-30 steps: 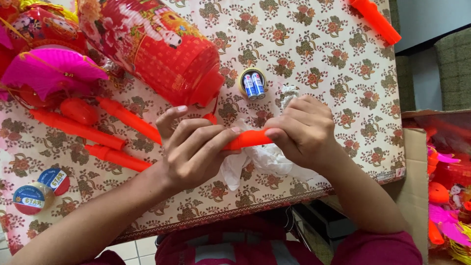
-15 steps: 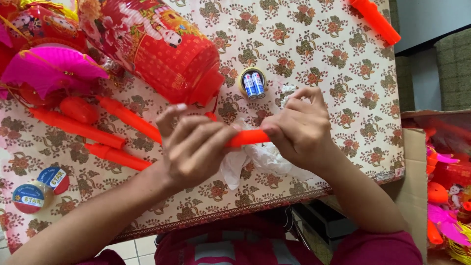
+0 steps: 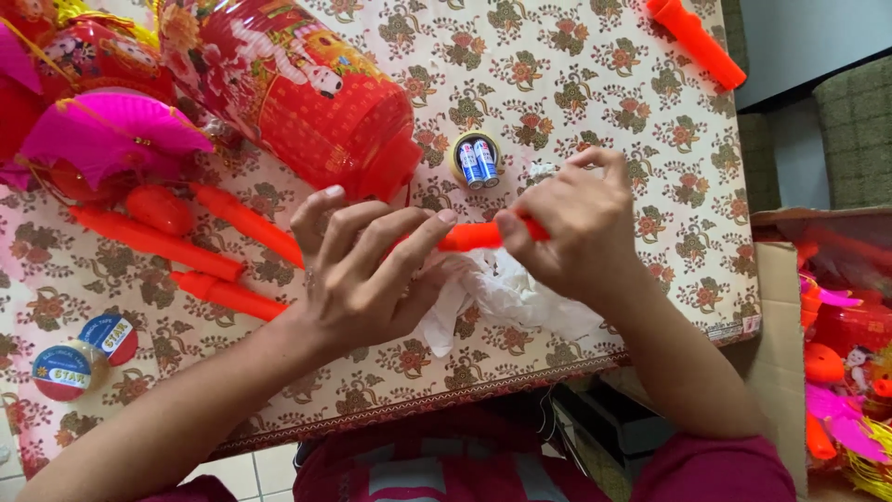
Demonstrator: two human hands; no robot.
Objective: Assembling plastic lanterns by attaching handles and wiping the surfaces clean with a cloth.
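Left hand (image 3: 367, 274) has opened somewhat since a second ago: its fingers (image 3: 409, 237) now splay longer and straighter over the orange stick (image 3: 474, 235), index tip reaching nearer the right hand (image 3: 571, 228). The right hand's upper fingers have lifted and curled higher above the stick. Less of the stick shows between the two hands.

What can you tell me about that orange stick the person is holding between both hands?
The orange plastic stick looks like a smooth, glossy, round handle. Only a short middle stretch shows; both ends are hidden. It lies almost level above the floral tablecloth, over a crumpled white plastic bag. The left hand wraps one end, with fingertips resting on top, and the right hand pinches the other between thumb and fingers. Similar orange sticks lie further left.
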